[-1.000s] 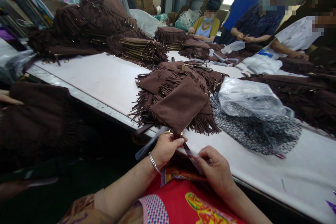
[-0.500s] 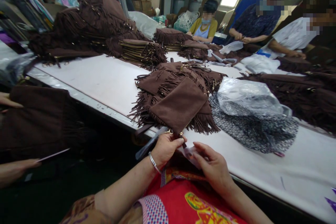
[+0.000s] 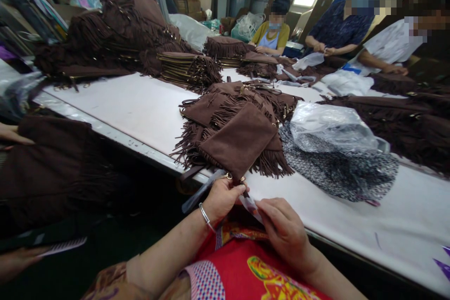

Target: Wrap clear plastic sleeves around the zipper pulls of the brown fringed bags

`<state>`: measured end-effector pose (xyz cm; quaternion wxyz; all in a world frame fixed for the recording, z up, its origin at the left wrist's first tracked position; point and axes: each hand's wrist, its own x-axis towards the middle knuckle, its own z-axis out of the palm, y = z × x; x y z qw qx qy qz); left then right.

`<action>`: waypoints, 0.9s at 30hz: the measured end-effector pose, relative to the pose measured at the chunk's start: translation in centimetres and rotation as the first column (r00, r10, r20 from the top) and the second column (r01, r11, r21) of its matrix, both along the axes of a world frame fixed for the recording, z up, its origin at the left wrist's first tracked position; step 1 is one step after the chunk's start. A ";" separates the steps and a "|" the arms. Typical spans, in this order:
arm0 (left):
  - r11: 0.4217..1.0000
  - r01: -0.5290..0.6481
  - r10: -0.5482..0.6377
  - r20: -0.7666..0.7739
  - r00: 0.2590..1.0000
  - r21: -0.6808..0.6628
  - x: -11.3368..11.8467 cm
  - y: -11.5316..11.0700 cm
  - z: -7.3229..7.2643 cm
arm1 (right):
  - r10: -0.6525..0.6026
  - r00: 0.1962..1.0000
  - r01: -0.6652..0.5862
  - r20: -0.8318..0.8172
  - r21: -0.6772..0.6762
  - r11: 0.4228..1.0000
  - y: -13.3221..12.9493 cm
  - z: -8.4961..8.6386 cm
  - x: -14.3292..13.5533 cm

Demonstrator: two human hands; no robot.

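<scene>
The left hand [image 3: 221, 200] is pinching the strap [image 3: 246, 193] of a pouch [image 3: 241, 138] lying just beyond it, seemingly light, floppy and best held beside the rings [image 3: 229, 176], while the right hand [image 3: 285, 230] is gripping slippery-looking film [image 3: 250, 204].

We have room over the white tabletop [image 3: 116, 108] left of the fringed brown pouches [image 3: 239, 138] and along its near right edge — plastic wrap [image 3: 328, 124] and speckled fabric [image 3: 346, 176] crowd between, stacked pouches [image 3: 183, 68] farther back
</scene>
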<state>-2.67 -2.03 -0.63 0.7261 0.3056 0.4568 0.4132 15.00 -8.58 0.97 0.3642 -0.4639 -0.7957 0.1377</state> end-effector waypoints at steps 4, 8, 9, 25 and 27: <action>0.999 0.015 -0.013 0.029 0.999 -0.043 0.0 -0.1 0.5 | -0.007 0.999 0.006 0.033 0.022 1.000 -0.3 -0.3 0.2; 0.999 -0.044 0.044 0.040 0.998 0.002 0.1 -0.1 0.8 | -0.046 0.999 0.049 0.020 -0.134 0.990 -1.0 -0.3 0.1; 0.998 -0.060 0.060 0.048 0.997 0.008 0.1 -0.1 0.8 | -0.070 0.998 0.071 0.011 -0.189 0.980 -1.3 -0.4 0.1; 0.998 -0.051 0.049 0.068 0.996 0.030 0.1 -0.1 0.9 | -0.336 0.930 0.220 -0.150 -0.505 0.835 -1.2 -0.7 -0.3; 0.999 -0.038 0.036 0.060 0.998 0.028 0.0 -0.1 1.0 | -0.378 0.911 0.231 -0.165 -0.555 0.799 -1.1 -0.7 -0.4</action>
